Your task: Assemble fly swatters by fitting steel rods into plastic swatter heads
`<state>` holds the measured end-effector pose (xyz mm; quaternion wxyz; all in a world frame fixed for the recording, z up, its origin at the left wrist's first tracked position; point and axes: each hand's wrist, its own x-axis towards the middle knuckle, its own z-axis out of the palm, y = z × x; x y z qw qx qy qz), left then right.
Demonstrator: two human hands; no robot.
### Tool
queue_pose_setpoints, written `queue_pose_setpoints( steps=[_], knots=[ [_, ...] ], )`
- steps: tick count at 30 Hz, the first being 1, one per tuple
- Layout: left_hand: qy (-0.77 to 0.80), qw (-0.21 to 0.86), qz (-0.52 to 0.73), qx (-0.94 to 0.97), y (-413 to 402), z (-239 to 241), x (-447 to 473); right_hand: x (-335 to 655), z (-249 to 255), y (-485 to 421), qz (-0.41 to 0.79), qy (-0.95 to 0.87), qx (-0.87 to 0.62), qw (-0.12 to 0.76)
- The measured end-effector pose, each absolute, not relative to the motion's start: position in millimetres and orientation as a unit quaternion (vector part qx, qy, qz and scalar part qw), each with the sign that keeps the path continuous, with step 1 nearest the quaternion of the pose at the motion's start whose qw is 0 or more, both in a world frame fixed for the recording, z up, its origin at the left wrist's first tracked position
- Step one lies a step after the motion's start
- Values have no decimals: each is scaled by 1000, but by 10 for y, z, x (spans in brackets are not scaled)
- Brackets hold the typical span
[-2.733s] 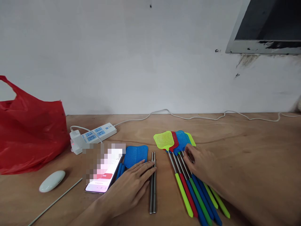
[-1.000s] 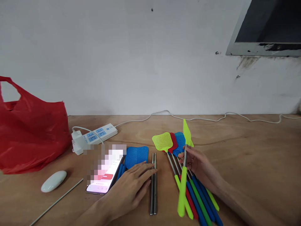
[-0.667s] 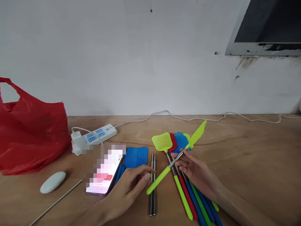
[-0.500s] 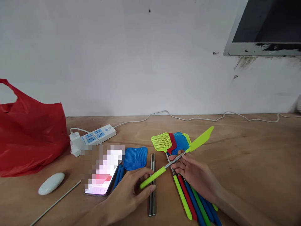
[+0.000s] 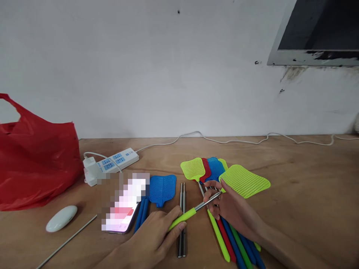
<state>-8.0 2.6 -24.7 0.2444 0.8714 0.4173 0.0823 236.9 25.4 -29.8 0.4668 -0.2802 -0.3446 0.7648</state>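
- my left hand pinches the handle of the lime swatter; my right hand pinches its metal rod.
- phone screen blurred, unreadable.
- plywood table, white wall.

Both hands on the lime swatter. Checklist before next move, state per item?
1. Grip of the left hand on the lime swatter handle: ok, fingers and thumb closed round the lime grip.
2. Grip of the right hand on the shaft: ok, fingers pinch the metal shaft near the mesh head.
3. Mesh head free of the swatter pile: cannot tell, it sits at the pile's right edge and overlaps one head in this view.
4. Handle clear of the two loose rods: cannot tell, it crosses over them; contact not visible.
5. Hands clear of the phone: ok, it lies left of the left hand, apart.
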Motion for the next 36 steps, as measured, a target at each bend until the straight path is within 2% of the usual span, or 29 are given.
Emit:
queue_pose_setpoints(
  steps=[8,15,30,36],
  knots=[
    [397,169,84,898,47,-270,-93,2314,-240,217,730,-312,-322,516],
    [408,141,98,896,105,-289,-122,2398,-226,277,666,-268,-351,601],
    [422,219,101,874,126,-175,-85,2329,-184,251,703,-269,-321,575],
    [425,285,123,850,75,-48,-35,2223,-129,132,725,-289,-317,539]
  ],
)
